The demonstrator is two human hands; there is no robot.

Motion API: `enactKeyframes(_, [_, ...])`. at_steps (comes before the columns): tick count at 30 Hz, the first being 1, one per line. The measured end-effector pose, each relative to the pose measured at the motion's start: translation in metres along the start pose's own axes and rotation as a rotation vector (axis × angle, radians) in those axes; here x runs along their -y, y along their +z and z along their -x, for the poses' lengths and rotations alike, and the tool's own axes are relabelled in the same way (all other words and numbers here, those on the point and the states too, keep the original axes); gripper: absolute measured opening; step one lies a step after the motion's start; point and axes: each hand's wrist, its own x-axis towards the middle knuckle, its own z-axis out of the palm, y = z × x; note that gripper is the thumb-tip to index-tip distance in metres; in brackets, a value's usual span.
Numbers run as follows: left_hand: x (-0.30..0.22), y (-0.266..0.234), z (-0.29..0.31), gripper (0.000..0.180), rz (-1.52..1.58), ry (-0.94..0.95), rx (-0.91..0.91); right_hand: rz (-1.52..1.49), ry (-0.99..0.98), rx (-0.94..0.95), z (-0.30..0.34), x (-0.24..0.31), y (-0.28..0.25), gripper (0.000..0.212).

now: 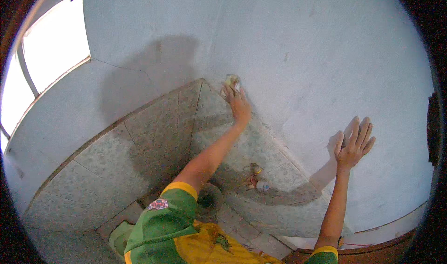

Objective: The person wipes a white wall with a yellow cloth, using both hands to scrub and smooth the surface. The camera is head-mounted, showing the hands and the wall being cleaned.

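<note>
My left hand (239,106) reaches up to the wall just above the tile edge, near the corner. Its fingers press on a small, pale, yellowish-white crumpled piece (232,79); whether it is cloth, paper or sponge I cannot make out. My right hand (355,147) is farther right, fingers spread and holding nothing. It lies against or very close to the light blue painted wall (316,68), with its shadow beside it.
Green-grey tiles (109,150) cover the lower walls and meet in a corner. A tap-like fitting (255,169) sticks out of the right tiled wall. Below it, partly behind my left arm, stands a dark round container (210,199). A bright window (56,43) is at the left.
</note>
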Motion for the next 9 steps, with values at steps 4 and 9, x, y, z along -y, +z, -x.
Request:
enactKeyframes(4, [0.040,-0.002,-0.081,0.048,-0.179,-0.139,0.091,-0.006,-0.006,-0.015,-0.001,-0.007,0.001,0.065])
enactKeyframes(9, [0.072,0.016,-0.091,0.044,-0.146,-0.078,-0.167,0.057,0.071,0.003,-0.017,0.027,0.012,0.075])
